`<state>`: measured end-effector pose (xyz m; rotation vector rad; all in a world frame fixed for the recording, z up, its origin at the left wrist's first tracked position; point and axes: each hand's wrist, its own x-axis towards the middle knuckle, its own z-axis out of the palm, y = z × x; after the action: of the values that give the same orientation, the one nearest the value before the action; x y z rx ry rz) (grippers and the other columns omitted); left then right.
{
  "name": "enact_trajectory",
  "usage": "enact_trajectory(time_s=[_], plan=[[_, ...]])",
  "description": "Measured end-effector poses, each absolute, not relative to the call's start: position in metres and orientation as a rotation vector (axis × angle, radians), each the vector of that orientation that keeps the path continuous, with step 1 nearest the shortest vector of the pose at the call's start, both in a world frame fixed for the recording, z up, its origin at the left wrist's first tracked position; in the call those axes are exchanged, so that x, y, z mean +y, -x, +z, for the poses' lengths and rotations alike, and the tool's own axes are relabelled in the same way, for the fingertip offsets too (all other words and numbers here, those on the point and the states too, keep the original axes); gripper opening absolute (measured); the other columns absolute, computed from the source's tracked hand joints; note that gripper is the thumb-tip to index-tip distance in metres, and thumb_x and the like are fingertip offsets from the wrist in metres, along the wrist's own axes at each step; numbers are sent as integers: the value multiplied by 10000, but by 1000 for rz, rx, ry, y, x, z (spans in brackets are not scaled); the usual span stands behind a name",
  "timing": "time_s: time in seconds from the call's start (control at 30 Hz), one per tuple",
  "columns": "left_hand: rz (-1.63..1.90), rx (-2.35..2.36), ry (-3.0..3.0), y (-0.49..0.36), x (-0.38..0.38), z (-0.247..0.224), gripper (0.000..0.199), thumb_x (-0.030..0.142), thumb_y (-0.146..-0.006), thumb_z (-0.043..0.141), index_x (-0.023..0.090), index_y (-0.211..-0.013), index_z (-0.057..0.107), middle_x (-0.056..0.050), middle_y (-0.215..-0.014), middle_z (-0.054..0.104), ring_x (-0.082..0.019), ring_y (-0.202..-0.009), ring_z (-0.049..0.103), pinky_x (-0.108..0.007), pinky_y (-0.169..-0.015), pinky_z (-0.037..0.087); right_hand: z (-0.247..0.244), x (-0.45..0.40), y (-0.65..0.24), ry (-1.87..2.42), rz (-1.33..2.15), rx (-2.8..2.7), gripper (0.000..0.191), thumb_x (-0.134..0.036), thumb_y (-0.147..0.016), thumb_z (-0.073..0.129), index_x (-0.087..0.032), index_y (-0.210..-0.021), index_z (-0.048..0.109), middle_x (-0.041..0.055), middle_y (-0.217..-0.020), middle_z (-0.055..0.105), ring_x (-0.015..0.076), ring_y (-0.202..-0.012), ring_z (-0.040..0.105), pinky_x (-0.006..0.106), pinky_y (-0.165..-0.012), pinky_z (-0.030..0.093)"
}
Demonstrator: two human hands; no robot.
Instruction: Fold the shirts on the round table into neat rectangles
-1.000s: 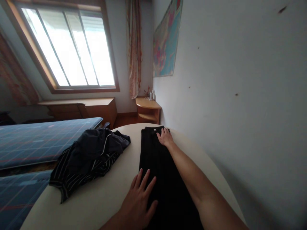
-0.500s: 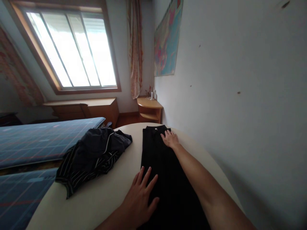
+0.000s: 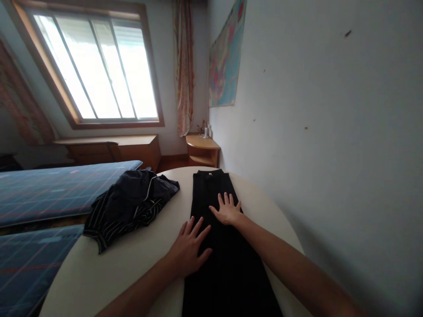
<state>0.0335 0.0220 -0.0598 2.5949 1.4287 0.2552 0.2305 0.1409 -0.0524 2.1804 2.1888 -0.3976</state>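
A black garment lies flat and lengthwise on the round cream table. Its far end has a waistband with a small pale label; whether it is trousers or a skirt I cannot tell. My left hand rests on its left edge, fingers spread, holding nothing. Farther up, near the right edge, my right hand is laid on the cloth with its fingers apart. The near end of the garment runs out of view at the bottom.
To the left, a heap of dark clothes with white stripes lies on the table. Beyond it are blue plaid mattresses. A white wall rises close on the right. A small corner shelf stands past the far table edge.
My right hand has come back from near the waistband towards me, along the garment. My left hand has shifted slightly up and left in view. The camera view has shifted a little.
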Motion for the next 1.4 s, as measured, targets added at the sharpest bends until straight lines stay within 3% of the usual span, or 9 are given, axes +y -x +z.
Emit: enact_trajectory(time_s=[0.2, 0.4, 0.53, 0.87, 1.03, 1.17, 1.4], plan=[[270, 1440, -2602, -27, 28, -59, 648, 533, -961, 504, 299, -1548, 363, -91, -1643, 240, -375, -1514, 148, -614, -1196, 165, -55, 149, -223, -2222, -410, 2195, 890, -723, -939, 210, -166, -1612, 40, 128, -1676, -51, 356, -1532, -66, 696, -1149, 2], [411, 1516, -2586, -17, 34, -56, 539, 461, -972, 496, 244, -1465, 499, -88, -1571, 407, -319, -1466, 337, -570, -1213, 187, -58, 176, -210, -2191, -417, 2217, 881, -718, -938, 204, -172, -1612, 46, 123, -1677, -54, 351, -1532, -68, 707, -1140, -2], [525, 1497, -2591, -15, 32, -53, 522, 413, -968, 509, 257, -1466, 489, -64, -1555, 440, -271, -1437, 399, -514, -1221, 223, -57, 200, -199, -2197, -415, 2232, 874, -721, -939, 201, -183, -1612, 53, 119, -1680, -46, 350, -1532, -73, 698, -1144, -3], [377, 1404, -2593, -12, 33, -63, 583, 439, -975, 511, 281, -1526, 405, -62, -1622, 306, -297, -1508, 234, -530, -1216, 228, -62, 207, -199, -2115, -256, 2621, 838, -682, -970, 107, -131, -1566, 314, 98, -1664, 183, 309, -1536, 82, 522, -1219, 10], [357, 1417, -2608, -14, 31, -64, 594, 431, -965, 534, 272, -1524, 414, -88, -1628, 293, -322, -1512, 211, -531, -1212, 228, -65, 158, -211, -1797, -330, 2737, 869, -683, -972, 82, -85, -1584, 232, 118, -1658, 173, 264, -1543, 85, 483, -1233, 52], [265, 1419, -2622, -16, 30, -56, 558, 440, -984, 495, 290, -1517, 429, -107, -1635, 269, -361, -1506, 201, -547, -1204, 223, -64, 108, -226, -1605, -342, 2797, 913, -703, -963, 67, -46, -1584, 187, 134, -1660, 128, 282, -1542, 82, 485, -1236, 66], [125, 1442, -2566, -28, 0, -47, 627, 459, -968, 510, 261, -1548, 379, -118, -1643, 228, -398, -1508, 136, -549, -1199, 222, -54, 48, -250, -1396, -389, 2860, 919, -765, -937, 181, -126, -1597, 180, 108, -1663, 122, 335, -1538, 61, 539, -1230, 78]])
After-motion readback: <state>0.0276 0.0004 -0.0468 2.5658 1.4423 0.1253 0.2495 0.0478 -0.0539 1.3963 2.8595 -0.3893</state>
